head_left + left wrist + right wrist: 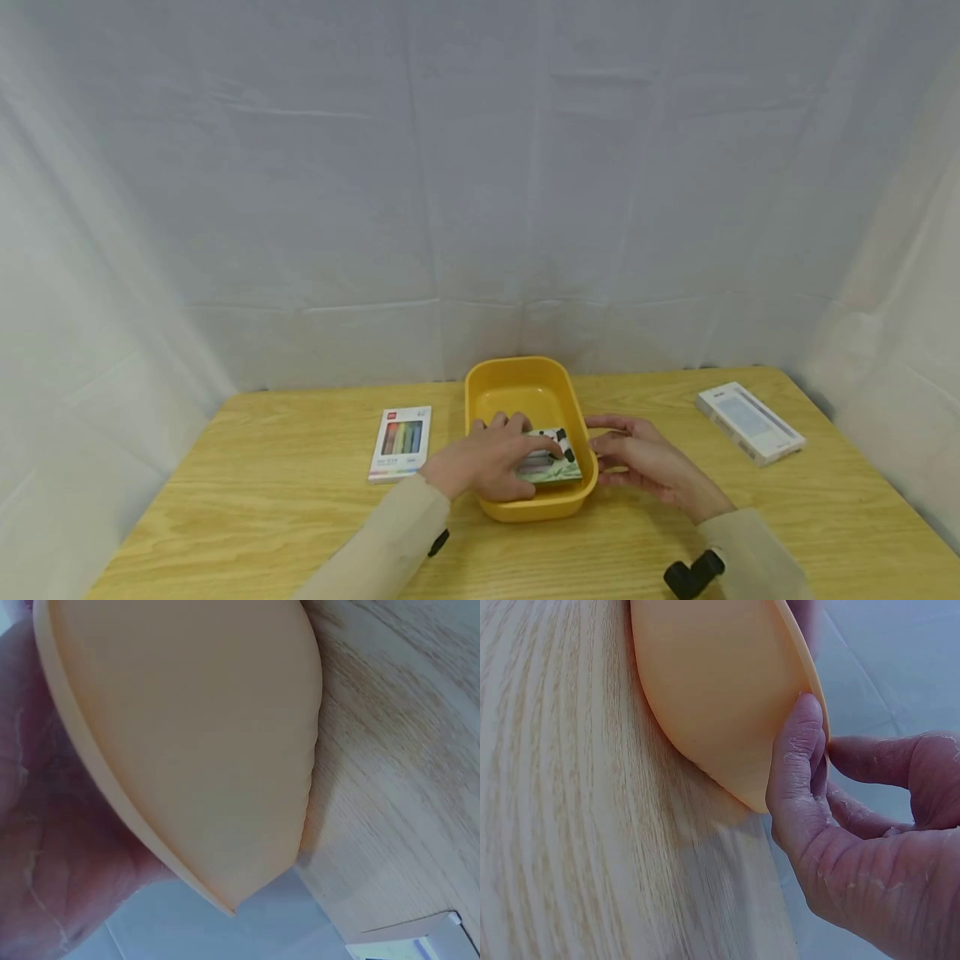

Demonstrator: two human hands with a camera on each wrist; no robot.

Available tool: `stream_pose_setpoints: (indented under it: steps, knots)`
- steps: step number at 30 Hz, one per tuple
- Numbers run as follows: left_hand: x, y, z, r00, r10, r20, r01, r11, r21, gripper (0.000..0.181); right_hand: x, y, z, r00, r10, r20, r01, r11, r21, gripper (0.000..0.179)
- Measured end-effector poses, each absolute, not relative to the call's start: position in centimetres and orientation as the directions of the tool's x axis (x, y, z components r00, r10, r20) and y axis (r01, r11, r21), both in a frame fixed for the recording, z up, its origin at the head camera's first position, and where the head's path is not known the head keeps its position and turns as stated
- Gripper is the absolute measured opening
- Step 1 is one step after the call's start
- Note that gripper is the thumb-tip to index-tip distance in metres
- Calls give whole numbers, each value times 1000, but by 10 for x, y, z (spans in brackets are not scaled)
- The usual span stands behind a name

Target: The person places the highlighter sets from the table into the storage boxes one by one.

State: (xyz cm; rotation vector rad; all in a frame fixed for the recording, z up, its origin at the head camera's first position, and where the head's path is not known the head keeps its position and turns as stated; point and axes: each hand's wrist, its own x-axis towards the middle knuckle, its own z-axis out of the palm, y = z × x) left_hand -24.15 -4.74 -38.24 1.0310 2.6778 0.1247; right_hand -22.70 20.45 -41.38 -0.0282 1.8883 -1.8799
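A yellow plastic bin (517,372) stands on the table. Inside its near half lies a small box with a black-and-white panda print and green leaves (566,473). My left hand (491,458) reaches into the bin and grips this box at its left end, the index finger lying across the top. The hand covers much of the box. At the bin's right side my right hand (648,462) holds the rim. In the right wrist view its fingers (799,750) press the outer wall, while the left wrist view shows the bin's outer wall (202,735).
Left of the bin lies a flat white pack of coloured pens (400,444). A white box with a pale blue-grey panel (750,422) sits at the right. The wooden table (262,500) ends at a pale hanging sheet (337,208) behind.
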Motion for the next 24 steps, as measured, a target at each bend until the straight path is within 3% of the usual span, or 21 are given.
stream_pose_setpoints:
  steps: [24]
  knots:
    - [-245, -42, -388, -718, 642, -270, 631, 764, 137, 51, -226, 204, -413, -892, -329, -310, 310, 53, -949, 63]
